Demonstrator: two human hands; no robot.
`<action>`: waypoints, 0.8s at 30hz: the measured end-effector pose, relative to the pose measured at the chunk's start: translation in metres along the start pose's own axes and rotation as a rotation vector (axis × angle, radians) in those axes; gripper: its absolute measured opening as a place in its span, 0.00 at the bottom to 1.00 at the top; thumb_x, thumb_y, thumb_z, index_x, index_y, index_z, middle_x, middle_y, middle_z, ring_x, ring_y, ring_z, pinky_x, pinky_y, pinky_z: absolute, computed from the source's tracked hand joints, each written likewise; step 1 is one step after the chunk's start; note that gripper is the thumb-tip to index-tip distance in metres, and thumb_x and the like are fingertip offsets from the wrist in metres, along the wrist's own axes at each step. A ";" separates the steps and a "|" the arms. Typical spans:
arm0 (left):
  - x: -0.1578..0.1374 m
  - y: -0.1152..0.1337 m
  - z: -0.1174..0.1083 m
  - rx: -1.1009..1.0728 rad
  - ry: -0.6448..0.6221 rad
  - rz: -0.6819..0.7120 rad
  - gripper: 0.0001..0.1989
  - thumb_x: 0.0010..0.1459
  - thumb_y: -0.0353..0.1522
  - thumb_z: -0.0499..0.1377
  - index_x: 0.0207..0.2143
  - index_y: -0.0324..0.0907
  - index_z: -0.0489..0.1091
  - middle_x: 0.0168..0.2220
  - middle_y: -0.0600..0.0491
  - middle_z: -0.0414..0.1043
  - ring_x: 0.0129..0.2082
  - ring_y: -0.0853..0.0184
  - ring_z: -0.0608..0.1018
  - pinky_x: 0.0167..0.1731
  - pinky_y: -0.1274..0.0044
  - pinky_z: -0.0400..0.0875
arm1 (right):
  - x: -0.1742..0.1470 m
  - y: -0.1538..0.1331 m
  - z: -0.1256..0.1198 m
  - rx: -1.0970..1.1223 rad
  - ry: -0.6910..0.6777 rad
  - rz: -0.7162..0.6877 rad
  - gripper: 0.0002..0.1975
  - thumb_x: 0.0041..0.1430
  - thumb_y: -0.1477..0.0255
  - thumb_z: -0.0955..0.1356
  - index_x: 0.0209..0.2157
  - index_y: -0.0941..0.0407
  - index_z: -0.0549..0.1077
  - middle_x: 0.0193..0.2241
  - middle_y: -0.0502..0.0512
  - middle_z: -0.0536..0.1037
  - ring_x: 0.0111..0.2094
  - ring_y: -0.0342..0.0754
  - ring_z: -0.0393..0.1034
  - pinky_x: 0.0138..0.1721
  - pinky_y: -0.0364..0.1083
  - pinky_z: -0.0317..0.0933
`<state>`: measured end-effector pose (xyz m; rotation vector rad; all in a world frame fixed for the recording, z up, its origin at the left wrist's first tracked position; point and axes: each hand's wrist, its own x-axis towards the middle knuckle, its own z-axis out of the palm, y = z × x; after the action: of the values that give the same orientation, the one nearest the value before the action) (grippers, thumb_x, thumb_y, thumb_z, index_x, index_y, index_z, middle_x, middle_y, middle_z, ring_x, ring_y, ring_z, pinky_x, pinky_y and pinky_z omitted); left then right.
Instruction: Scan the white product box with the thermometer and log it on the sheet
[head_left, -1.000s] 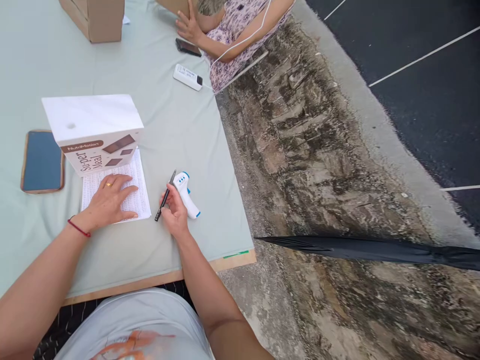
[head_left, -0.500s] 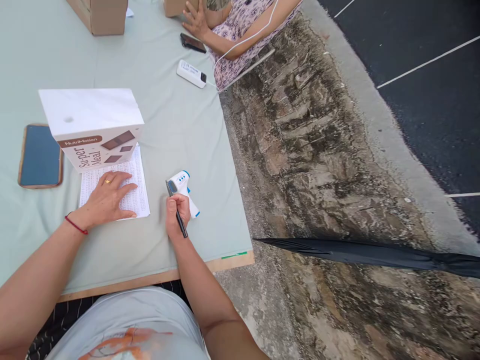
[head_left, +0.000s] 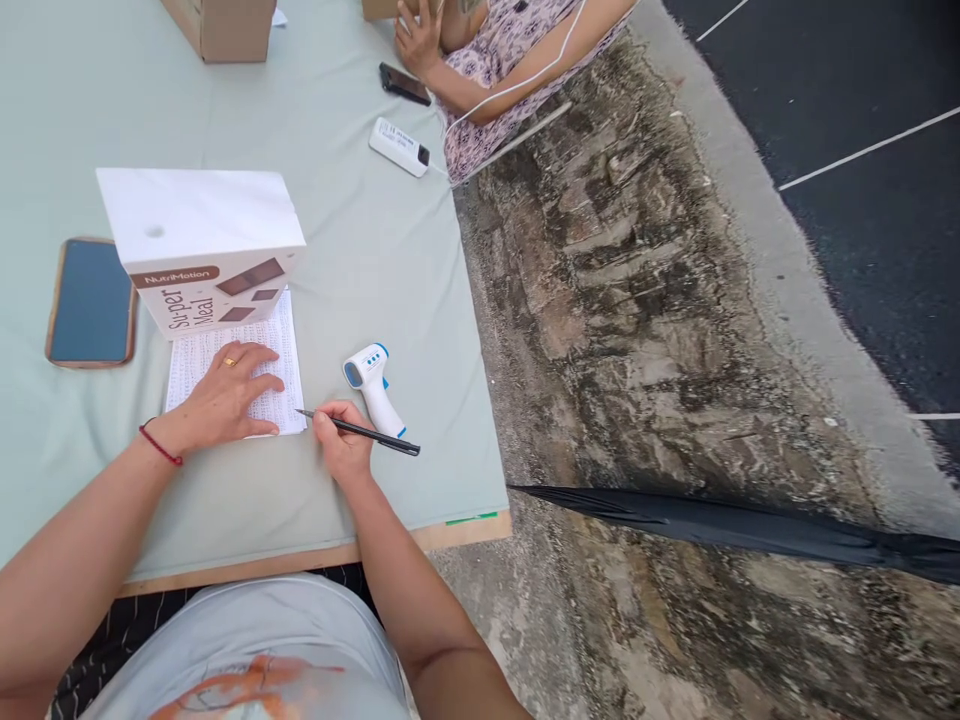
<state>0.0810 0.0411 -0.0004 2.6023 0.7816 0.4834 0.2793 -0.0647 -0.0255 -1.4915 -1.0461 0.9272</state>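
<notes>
My left hand lies with fingers spread on a sheet of paper covered in small print or writing. Between the fingers of my right hand is a black pen, its tip at the paper's right edge. Over the far part of the sheet stands a white box marked "NutriMotion Super Meal", hiding that part. A white and blue infrared thermometer lies just beyond my right hand.
Left of the box lies a phone or tablet in a brown case. Farther back are a cardboard box, a black phone and a white device with a cable. Another person's hand rests by a second carton. The table edge runs down the right.
My right hand has turned the pen from pointing away to pointing left, bringing its tip to the paper's edge. The view has shifted slightly; my left hand stays on the sheet.
</notes>
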 end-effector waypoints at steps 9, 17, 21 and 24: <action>0.001 0.001 0.002 -0.026 -0.018 0.029 0.14 0.53 0.40 0.68 0.41 0.46 0.75 0.57 0.44 0.67 0.61 0.48 0.64 0.60 0.51 0.59 | -0.002 -0.008 0.005 -0.123 0.003 0.024 0.07 0.47 0.64 0.68 0.26 0.52 0.70 0.19 0.46 0.70 0.19 0.42 0.60 0.22 0.43 0.59; 0.000 0.003 0.002 -0.028 -0.060 0.087 0.11 0.59 0.38 0.64 0.44 0.50 0.77 0.59 0.44 0.64 0.62 0.47 0.63 0.61 0.50 0.57 | -0.001 -0.009 0.005 -0.159 -0.040 -0.032 0.08 0.47 0.64 0.67 0.23 0.52 0.66 0.18 0.44 0.68 0.20 0.42 0.59 0.24 0.44 0.60; 0.001 0.010 0.000 0.005 -0.111 0.091 0.12 0.59 0.35 0.62 0.45 0.51 0.78 0.59 0.44 0.63 0.62 0.46 0.63 0.61 0.48 0.55 | -0.001 -0.009 0.004 -0.190 -0.080 -0.049 0.07 0.47 0.64 0.67 0.23 0.52 0.66 0.19 0.45 0.67 0.21 0.42 0.60 0.25 0.44 0.60; 0.002 0.013 -0.001 0.015 -0.116 0.095 0.12 0.60 0.35 0.61 0.46 0.49 0.78 0.59 0.42 0.62 0.61 0.46 0.63 0.61 0.47 0.55 | -0.001 -0.010 0.004 -0.204 -0.091 -0.054 0.07 0.48 0.64 0.66 0.24 0.52 0.66 0.19 0.45 0.67 0.21 0.42 0.59 0.26 0.44 0.60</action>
<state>0.0878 0.0322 0.0068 2.6637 0.6285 0.3512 0.2735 -0.0639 -0.0165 -1.5912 -1.2726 0.8769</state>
